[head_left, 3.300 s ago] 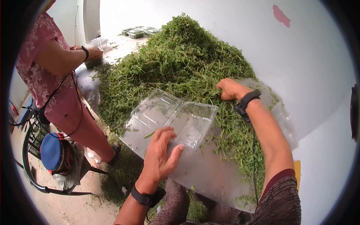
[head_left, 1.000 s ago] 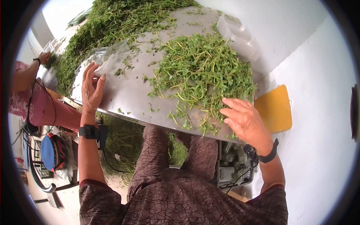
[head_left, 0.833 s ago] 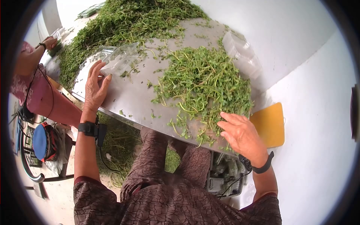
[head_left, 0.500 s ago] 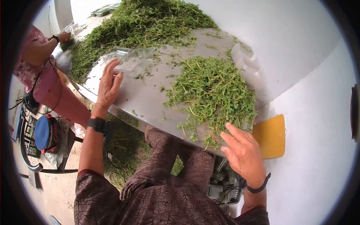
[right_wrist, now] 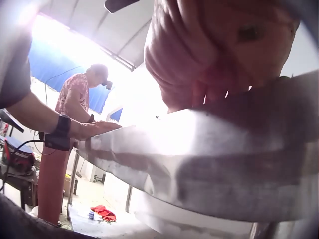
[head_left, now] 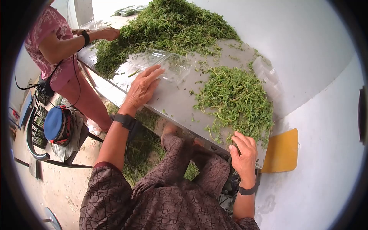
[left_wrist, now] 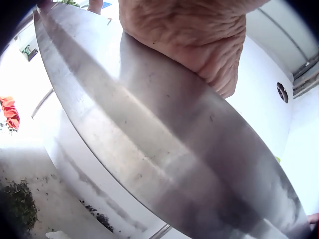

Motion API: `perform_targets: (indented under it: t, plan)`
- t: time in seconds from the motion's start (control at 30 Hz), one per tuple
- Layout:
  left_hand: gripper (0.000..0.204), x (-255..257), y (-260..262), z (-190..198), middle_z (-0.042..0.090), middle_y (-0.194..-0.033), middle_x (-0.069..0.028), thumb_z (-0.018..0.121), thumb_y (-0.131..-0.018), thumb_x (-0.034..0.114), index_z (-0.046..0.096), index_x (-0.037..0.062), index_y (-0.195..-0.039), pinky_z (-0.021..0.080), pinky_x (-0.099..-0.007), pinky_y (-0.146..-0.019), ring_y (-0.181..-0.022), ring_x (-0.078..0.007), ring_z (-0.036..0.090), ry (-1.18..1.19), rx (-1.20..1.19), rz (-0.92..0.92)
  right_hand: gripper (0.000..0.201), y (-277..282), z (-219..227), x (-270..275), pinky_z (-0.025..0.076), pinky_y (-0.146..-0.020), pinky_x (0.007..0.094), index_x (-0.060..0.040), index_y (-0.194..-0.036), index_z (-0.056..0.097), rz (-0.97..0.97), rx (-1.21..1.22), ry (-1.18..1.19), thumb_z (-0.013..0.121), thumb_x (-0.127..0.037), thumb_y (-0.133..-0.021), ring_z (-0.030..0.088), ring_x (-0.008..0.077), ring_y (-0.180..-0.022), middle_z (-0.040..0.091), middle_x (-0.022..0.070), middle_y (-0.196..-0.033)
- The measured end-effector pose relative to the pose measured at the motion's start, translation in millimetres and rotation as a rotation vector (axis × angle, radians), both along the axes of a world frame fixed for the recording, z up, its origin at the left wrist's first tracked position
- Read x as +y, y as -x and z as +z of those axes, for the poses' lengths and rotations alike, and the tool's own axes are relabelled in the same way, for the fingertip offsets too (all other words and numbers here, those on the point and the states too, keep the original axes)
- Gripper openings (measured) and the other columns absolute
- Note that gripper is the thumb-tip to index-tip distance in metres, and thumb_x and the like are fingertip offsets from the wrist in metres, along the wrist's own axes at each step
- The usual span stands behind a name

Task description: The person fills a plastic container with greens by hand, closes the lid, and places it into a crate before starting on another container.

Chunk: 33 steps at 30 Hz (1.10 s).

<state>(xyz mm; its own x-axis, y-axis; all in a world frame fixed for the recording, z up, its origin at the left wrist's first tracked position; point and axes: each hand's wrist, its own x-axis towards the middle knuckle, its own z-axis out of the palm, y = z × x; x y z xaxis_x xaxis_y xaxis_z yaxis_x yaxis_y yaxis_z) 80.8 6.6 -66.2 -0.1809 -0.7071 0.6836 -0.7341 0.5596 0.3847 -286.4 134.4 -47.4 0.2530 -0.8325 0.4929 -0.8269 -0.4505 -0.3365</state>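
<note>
In the head view my left hand is over the steel table, fingers extended and bent a little. Its fingertips overlap the near side of an opened clear plastic clamshell box. My right hand is at the near right corner, fingers loosely extended, fingertips by the lower edge of a small heap of leafy green stems. Neither hand holds anything. From below, the left wrist view shows the heel of the left hand over the table's side; the right palm fills the upper right wrist view.
A large mound of the same greens covers the far part of the table. Stacked clear boxes lean by the wall. A yellow board stands at right. Another person works at left, near a chair with a blue cushion.
My right hand has left the greens behind the box and come back to the near corner. A small heap now lies apart from the mound. The other person's hand has reached into the mound.
</note>
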Motion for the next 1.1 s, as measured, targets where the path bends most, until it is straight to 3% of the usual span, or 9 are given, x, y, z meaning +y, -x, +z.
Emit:
perform_targets:
  t: [0.23, 0.47, 0.53, 0.63, 0.73, 0.8, 0.87, 0.93, 1.1]
  plan:
    - [0.057, 2.5, 3.8, -2.4, 0.044, -0.136, -0.0136, 0.060, -0.082, 0.002, 0.043, 0.0126, -0.135, 0.052, -0.0343, -0.075, -0.086, -0.0222, 0.059, -0.047, 0.097, 0.006, 0.028, 4.2, -14.1, -0.3, 0.046, -0.087, 0.0385, -0.0026, -0.097, 0.069, -0.015, -0.154, 0.075, 0.067, -0.003, -0.070, 0.058, 0.0283, -0.097, 0.067, 0.0094, -0.108]
    - [0.056, 10.4, 7.9, -0.6, 0.043, -0.134, -0.0153, 0.065, -0.080, 0.008, 0.045, 0.0121, -0.133, 0.052, -0.0367, -0.071, -0.079, -0.0255, 0.059, -0.012, 0.131, 0.118, 0.026, 5.7, -16.8, -0.4, 0.047, -0.086, 0.0372, -0.0018, -0.097, 0.069, -0.019, -0.117, 0.112, 0.067, -0.007, -0.072, 0.059, 0.0275, -0.096, 0.067, 0.0096, -0.109]
    - [0.056, 13.4, 6.8, -4.3, 0.039, -0.136, -0.0152, 0.063, -0.080, 0.007, 0.045, 0.0102, -0.134, 0.051, -0.0348, -0.074, -0.078, -0.0228, 0.055, -0.049, 0.171, 0.127, 0.026, 4.2, -16.3, 0.2, 0.045, -0.088, 0.0385, -0.0032, -0.097, 0.069, -0.022, -0.137, 0.088, 0.067, -0.008, -0.072, 0.058, 0.0275, -0.097, 0.067, 0.0078, -0.108]
    - [0.056, 22.3, 2.4, -13.5, 0.038, -0.137, -0.0149, 0.058, -0.081, 0.003, 0.043, 0.0042, -0.135, 0.045, -0.0311, -0.081, -0.085, -0.0161, 0.049, 0.123, 0.315, 0.058, 0.026, 3.9, -15.0, 0.8, 0.046, -0.087, 0.0384, -0.0033, -0.097, 0.069, -0.019, -0.129, 0.099, 0.068, -0.007, -0.072, 0.059, 0.0274, -0.097, 0.067, 0.0076, -0.109]
    - [0.047, 53.5, 1.7, -10.3, 0.042, -0.133, -0.0165, 0.054, -0.081, 0.001, 0.048, 0.0025, -0.128, 0.045, -0.0324, -0.081, -0.086, -0.0167, 0.051, 0.190, 0.274, 0.035, 0.026, 4.9, -18.0, 0.7, 0.046, -0.086, 0.0382, -0.0034, -0.097, 0.069, -0.021, -0.142, 0.104, 0.068, -0.007, -0.072, 0.059, 0.0275, -0.097, 0.067, 0.0078, -0.109]
    - [0.033, 83.8, 7.3, 0.3, 0.055, -0.117, -0.0159, 0.056, -0.083, 0.005, 0.055, 0.0010, -0.116, 0.047, -0.0338, -0.077, -0.082, -0.0197, 0.055, 0.123, 0.252, 0.000, 0.026, 4.3, -15.1, 1.4, 0.047, -0.086, 0.0381, -0.0034, -0.098, 0.069, -0.028, -0.146, 0.105, 0.068, -0.006, -0.072, 0.059, 0.0277, -0.096, 0.067, 0.0078, -0.109]
    - [0.019, 102.7, 0.3, -4.4, 0.063, -0.096, -0.0142, 0.059, -0.083, 0.010, 0.062, 0.0007, -0.100, 0.049, -0.0352, -0.074, -0.079, -0.0243, 0.060, -0.041, 0.174, -0.235, 0.026, 4.0, -13.8, 2.2, 0.047, -0.085, 0.0376, -0.0032, -0.098, 0.069, -0.026, -0.131, 0.102, 0.068, -0.006, -0.072, 0.059, 0.0277, -0.097, 0.067, 0.0078, -0.110]
    - [0.014, 127.9, 6.8, -8.3, 0.065, -0.084, -0.0131, 0.061, -0.084, 0.013, 0.065, 0.0008, -0.090, 0.050, -0.0348, -0.075, -0.083, -0.0276, 0.063, -0.316, 0.171, -0.314, 0.027, 3.7, -12.1, 2.0, 0.047, -0.085, 0.0375, -0.0029, -0.098, 0.069, -0.025, -0.144, 0.095, 0.069, -0.006, -0.072, 0.059, 0.0276, -0.097, 0.067, 0.0079, -0.110]
    - [0.016, 186.7, -28.2, -95.1, 0.067, -0.087, -0.0119, 0.061, -0.085, 0.013, 0.066, 0.0006, -0.093, 0.051, -0.0331, -0.072, -0.082, -0.0221, 0.065, -0.978, 0.062, -0.377, 0.027, 5.8, -13.6, 1.7, 0.048, -0.083, 0.0373, -0.0019, -0.099, 0.068, -0.013, -0.129, 0.114, 0.069, -0.006, -0.072, 0.059, 0.0275, -0.096, 0.066, 0.0084, -0.110]
